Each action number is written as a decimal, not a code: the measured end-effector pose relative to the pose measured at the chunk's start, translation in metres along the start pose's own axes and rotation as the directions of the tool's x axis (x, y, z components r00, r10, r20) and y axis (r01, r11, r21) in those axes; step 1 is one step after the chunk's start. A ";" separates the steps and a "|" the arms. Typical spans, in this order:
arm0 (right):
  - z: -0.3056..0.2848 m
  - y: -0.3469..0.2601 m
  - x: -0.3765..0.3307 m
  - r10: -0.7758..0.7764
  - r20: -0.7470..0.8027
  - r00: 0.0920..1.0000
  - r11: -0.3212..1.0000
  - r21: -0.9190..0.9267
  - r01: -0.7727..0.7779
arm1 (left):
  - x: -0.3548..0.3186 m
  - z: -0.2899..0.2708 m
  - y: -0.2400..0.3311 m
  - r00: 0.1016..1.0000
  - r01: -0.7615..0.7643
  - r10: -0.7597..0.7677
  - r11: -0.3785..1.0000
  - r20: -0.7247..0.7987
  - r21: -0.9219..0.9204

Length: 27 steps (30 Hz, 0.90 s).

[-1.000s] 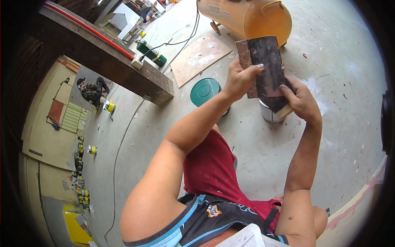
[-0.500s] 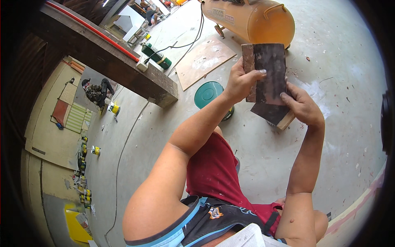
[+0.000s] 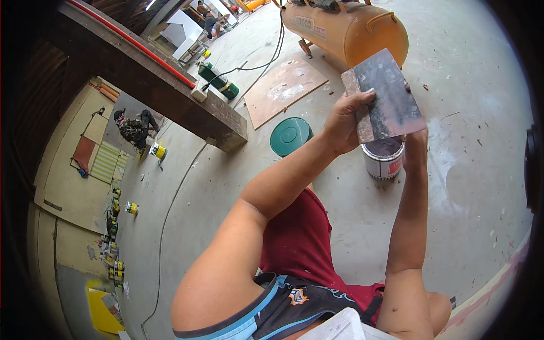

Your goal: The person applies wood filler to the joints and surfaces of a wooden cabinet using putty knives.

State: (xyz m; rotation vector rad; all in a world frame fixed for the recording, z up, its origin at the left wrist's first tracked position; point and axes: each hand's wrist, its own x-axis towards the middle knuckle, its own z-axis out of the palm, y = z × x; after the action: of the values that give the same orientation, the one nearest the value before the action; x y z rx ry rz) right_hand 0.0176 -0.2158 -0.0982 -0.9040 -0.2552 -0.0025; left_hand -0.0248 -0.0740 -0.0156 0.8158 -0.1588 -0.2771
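My left hand [image 3: 343,120] grips a flat rectangular spreader [image 3: 391,99], its thumb on the front face. The spreader is dark, smeared with pale residue, and has a worn brown strip along its left edge. Most of my right hand [image 3: 416,144] is behind the spreader; a fingertip shows at its right edge, and what the hand holds there is hidden. Just below the spreader stands an open can [image 3: 383,165] with greyish stuff inside and a white and red label. To its left is a round green lid [image 3: 290,136].
An orange air compressor tank [image 3: 374,31] stands ahead. A stained plywood sheet [image 3: 286,90] lies on the floor, beside a green cylinder [image 3: 218,80] and a black hose. A thick wooden beam [image 3: 224,122] juts in from the left. Another person [image 3: 135,129] sits at the far left near a bucket [image 3: 158,150].
The spreader in my left hand has tilted and shifted right. My right hand has moved behind it, and the second dark plate it held is out of sight. The can has come into view.
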 end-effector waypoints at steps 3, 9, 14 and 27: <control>-0.002 0.003 -0.018 -0.232 0.156 0.960 0.872 -0.404 0.277 | 0.004 -0.007 -0.001 0.999 0.000 0.002 0.999 -0.032 0.047; -0.002 -0.013 -0.006 0.235 -0.002 0.972 0.926 0.304 -0.223 | 0.006 -0.004 -0.001 0.979 -0.164 0.175 0.980 -0.100 0.111; 0.006 -0.022 -0.006 -0.042 -0.017 0.999 0.832 0.553 0.044 | 0.006 -0.010 0.001 0.943 -0.285 0.325 0.896 -0.066 0.342; 0.003 -0.024 -0.020 -0.147 0.148 0.978 0.976 -0.139 0.168 | 0.002 -0.018 -0.003 0.882 -0.355 0.466 0.756 -0.072 0.550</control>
State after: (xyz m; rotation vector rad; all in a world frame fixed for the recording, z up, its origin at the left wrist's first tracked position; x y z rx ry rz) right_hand -0.0051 -0.2300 -0.0820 -1.0341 -0.4592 -0.1091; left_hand -0.0187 -0.0646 -0.0301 1.3218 -0.2205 0.2947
